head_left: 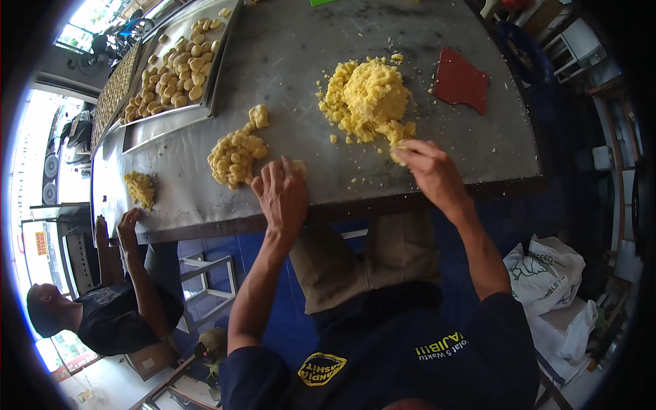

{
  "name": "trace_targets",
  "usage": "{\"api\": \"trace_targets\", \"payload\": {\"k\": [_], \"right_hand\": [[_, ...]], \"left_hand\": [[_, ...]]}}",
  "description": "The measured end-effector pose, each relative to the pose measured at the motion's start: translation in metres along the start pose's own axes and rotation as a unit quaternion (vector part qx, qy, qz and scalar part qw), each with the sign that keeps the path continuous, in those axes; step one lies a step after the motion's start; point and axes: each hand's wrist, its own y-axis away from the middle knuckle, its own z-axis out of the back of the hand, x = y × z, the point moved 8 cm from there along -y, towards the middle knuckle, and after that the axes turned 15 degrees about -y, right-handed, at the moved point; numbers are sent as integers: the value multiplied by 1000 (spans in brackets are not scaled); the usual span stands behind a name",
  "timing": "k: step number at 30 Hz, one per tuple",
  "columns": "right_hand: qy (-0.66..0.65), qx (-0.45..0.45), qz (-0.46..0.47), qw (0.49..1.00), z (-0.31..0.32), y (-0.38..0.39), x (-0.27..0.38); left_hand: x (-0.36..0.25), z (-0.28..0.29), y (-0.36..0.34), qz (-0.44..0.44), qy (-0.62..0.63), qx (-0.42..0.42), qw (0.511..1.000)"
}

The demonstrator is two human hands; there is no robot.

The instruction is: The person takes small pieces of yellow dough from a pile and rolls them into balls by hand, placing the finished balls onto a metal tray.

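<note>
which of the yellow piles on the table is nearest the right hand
The big crumbly mound beside the red sheet: the right hand is at its edge; the lumpy pile and small pile lie farther left.

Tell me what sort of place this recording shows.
Probably a small bakery or food workshop: a metal-topped worktable bears a crumbly yellow mound, a cluster of pale lumps, and a tray of rounded pieces.
</note>
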Motion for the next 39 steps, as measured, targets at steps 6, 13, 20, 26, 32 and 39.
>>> {"api": "trace_targets", "payload": {"k": [6, 13, 20, 26, 32, 39], "right_hand": [[-41, 137, 61, 988, -53, -27, 54], [-47, 65, 51, 995, -62, -26, 27], [-156, -99, -53, 981, -51, -14, 34], [-214, -87, -64, 971, -44, -27, 27], [-287, -105, -40, 951, -51, -35, 42], [-74, -51, 6, 996, -68, -37, 67]], "left_hand": [[17, -1, 6, 108, 176, 29, 978], [12, -25, 15, 264, 542, 73, 795], [-64, -23, 7, 250, 699, 116, 660], [-62, -20, -19, 161, 588, 153, 778], [-56, -18, -28, 68, 374, 117, 918], [-59, -23, -19, 86, 392, 149, 903]]}}
